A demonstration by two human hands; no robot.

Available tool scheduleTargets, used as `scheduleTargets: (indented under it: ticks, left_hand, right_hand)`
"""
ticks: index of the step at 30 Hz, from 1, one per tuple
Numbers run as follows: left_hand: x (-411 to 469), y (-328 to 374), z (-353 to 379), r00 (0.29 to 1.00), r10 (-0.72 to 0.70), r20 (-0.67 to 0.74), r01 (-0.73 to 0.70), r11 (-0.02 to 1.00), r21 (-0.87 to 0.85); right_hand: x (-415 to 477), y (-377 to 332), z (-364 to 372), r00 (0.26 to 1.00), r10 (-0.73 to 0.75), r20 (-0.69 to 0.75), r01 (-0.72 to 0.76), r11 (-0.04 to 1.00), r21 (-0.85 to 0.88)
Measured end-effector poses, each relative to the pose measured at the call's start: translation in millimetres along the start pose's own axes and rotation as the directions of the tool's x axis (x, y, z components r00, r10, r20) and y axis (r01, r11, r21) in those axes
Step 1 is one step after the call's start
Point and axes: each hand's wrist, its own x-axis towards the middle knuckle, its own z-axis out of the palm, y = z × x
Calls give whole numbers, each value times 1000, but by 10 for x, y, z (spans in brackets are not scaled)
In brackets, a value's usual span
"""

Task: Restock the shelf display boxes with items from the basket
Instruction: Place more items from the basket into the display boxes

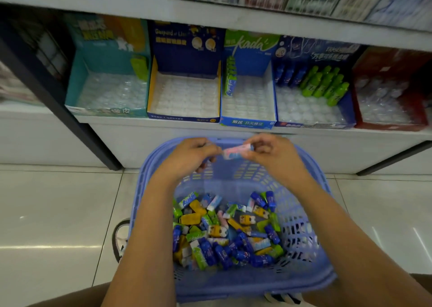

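A blue plastic basket (301,225) sits low in front of me, holding several small packets in blue, green, yellow and pink. Above its far rim both hands pinch one pink-and-blue packet (236,152): my left hand (189,157) holds its left end, my right hand (271,152) its right end. My left hand also seems to hold another small item under its fingers. On the shelf stands a row of display boxes: teal (77,82), navy with yellow sides (152,87), blue "kada" (247,122) with a few green packets, and dark blue (350,117) with blue and green pieces.
A red display box (364,124) stands at the right end of the shelf. A dark metal upright (46,91) slants along the left side. A higher shelf (210,14) with blurred goods overhangs. A shoe (120,239) shows beside the basket on the tiled floor (46,213).
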Motion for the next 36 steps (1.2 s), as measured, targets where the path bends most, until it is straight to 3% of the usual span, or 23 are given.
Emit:
scheduleTargets:
  ticks: [3,7,11,14,16,21,27,32,36]
  left_hand:
    - [-99,275,-108,981,142,-136,-158,980,-120]
    - [-184,349,-279,914,201,-352,-277,944,-180]
    - [-158,270,-523,792,154,-591,-330,922,-202]
    - [-132,161,-726,661,119,-741,-327,934,-142]
    - [-115,76,-853,622,144,-770,-288,956,-54]
    - [-65,-42,-948,684,191,-704,-251,968,18]
    - [-7,-107,-880,739,187,-648,-274,961,-35]
    - [79,-107,-764,789,195,-582,-257,966,-26]
    - [100,-116,-692,796,197,-572,-249,968,-13]
  right_hand:
    - [218,-432,-106,985,-123,-124,134,987,86]
    - [668,-856,98,949,-253,-188,269,961,64]
    - [1219,-1158,479,905,-334,-265,345,939,-4]
    - [1596,-1347,832,894,-394,-214,380,919,-106]
    - [1787,-1454,1049,894,-416,-167,384,903,-191]
    - [2006,-1423,1182,890,-431,-146,343,847,-406]
    - [2053,-1166,1045,898,-431,-94,340,811,-476]
    - [2039,-1078,980,858,-511,-55,380,703,-601]
    - [1993,-961,934,880,-470,-74,352,748,-562]
